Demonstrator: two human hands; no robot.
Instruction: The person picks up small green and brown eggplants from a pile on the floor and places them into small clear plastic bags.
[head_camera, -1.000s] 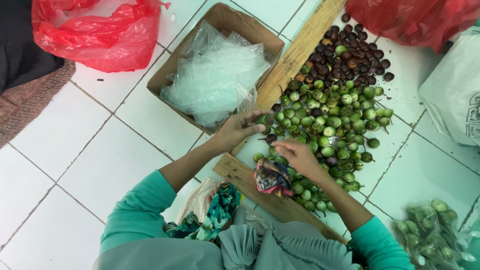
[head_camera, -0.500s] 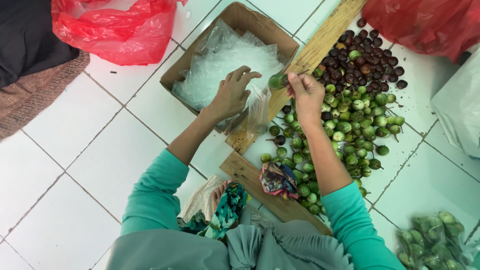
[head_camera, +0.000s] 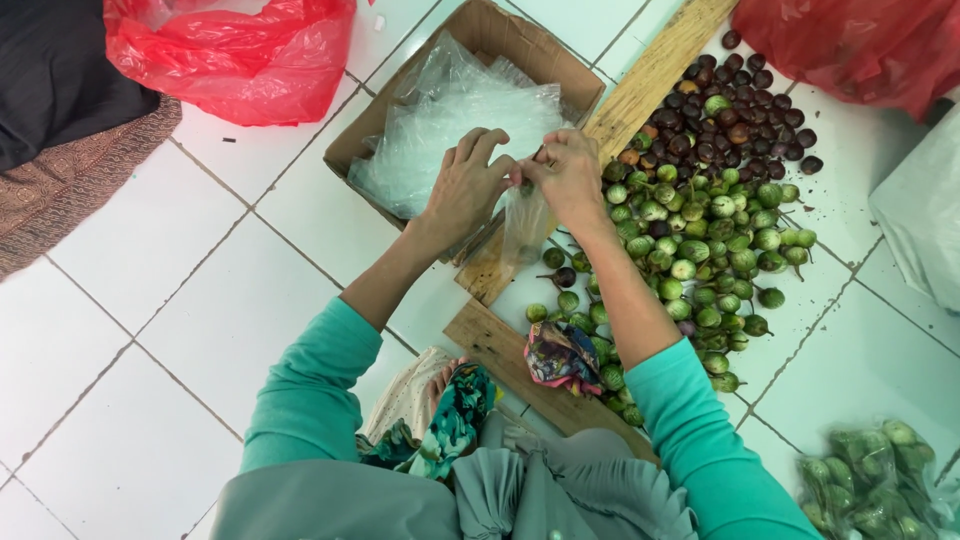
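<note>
Near the person's knees lies a wooden plank (head_camera: 500, 345). Above it, the left hand (head_camera: 462, 190) and right hand (head_camera: 570, 175) pinch a clear plastic bag (head_camera: 525, 225) mouth, fingers clamped; hold both edges taut. Small green eggplants (head_camera: 700, 240) lie rightward; the cardboard box (head_camera: 480, 60) is beyond.

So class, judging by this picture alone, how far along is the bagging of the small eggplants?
Done: one filled bag lies at lower right. In hand: left hand and right hand hold open a clear bag that looks nearly empty. Left: the large pile of green eggplants and purple ones.
</note>
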